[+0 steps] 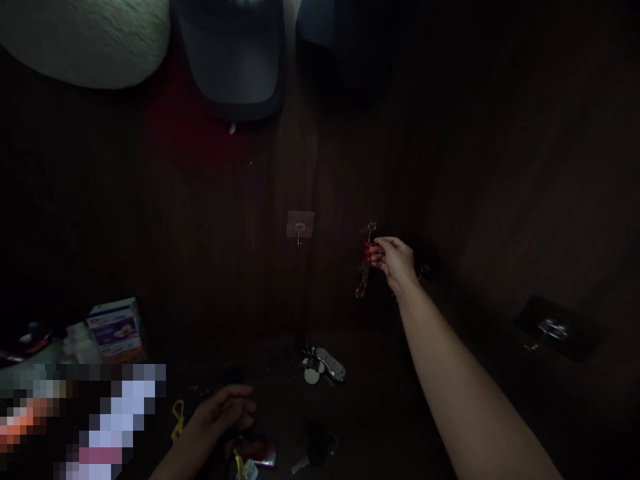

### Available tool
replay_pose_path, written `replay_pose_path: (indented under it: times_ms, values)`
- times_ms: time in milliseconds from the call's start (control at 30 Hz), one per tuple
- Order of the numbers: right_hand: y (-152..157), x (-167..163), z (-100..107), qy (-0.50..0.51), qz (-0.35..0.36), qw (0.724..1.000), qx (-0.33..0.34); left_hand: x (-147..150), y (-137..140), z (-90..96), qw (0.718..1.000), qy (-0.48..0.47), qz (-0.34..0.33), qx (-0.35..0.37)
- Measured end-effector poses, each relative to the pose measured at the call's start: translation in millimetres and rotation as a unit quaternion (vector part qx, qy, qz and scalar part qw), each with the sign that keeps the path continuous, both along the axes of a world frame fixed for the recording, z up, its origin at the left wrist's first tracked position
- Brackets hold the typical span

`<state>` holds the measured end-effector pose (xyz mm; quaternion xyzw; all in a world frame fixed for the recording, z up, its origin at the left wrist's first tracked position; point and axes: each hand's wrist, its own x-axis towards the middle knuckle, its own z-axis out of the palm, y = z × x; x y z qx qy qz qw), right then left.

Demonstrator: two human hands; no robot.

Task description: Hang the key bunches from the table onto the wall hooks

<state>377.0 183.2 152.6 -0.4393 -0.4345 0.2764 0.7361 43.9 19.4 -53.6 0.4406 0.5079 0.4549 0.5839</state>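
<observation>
My right hand (395, 261) reaches to the dark back panel and pinches the red top of a keychain (364, 273), which hangs down with a multicoloured lower end. Just above it is a small metal hook (371, 228); whether the keychain rests on that hook I cannot tell. Low on the left, my left hand (230, 408) hovers over the dark surface, its fingers loosely bent and apart, with nothing visible in them. Near it lie a yellow cord (177, 419) and a pinkish-red shiny item (263, 453), partly hidden in shadow.
Another hook (300, 227) is on the panel, and one (554, 329) on the right wall. Keys with a grey fob (331, 364) and a loose key (303, 463) lie below. Caps (235, 60) hang overhead. A purple-and-white box (115, 330) stands left.
</observation>
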Motion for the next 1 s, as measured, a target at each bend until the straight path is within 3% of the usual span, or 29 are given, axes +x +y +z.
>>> replay_pose_path:
  times_ms: [167, 367, 667, 867, 1000]
  values:
    - [-1, -3, -9, 0.009, -0.018, 1.000, -0.012, 0, 0, 1.9, 1.000, 0.004, -0.010, 0.001]
    - [-11, -11, -31, -0.020, -0.049, 0.998, 0.025, -2, -2, 4.6, 1.000, 0.010, -0.019, 0.004]
    - [-31, -21, -76, 0.115, -0.003, 0.989, 0.093, -2, -4, 7.9, 1.000, 0.003, -0.029, 0.001]
    - [-49, -47, -115, 0.099, 0.043, 0.994, -0.012, -5, -3, 3.5, 0.999, -0.006, -0.048, 0.008]
    - [-57, -69, -153, -0.035, 0.087, 0.992, -0.080, -6, -5, 5.0, 0.998, -0.003, -0.055, 0.016]
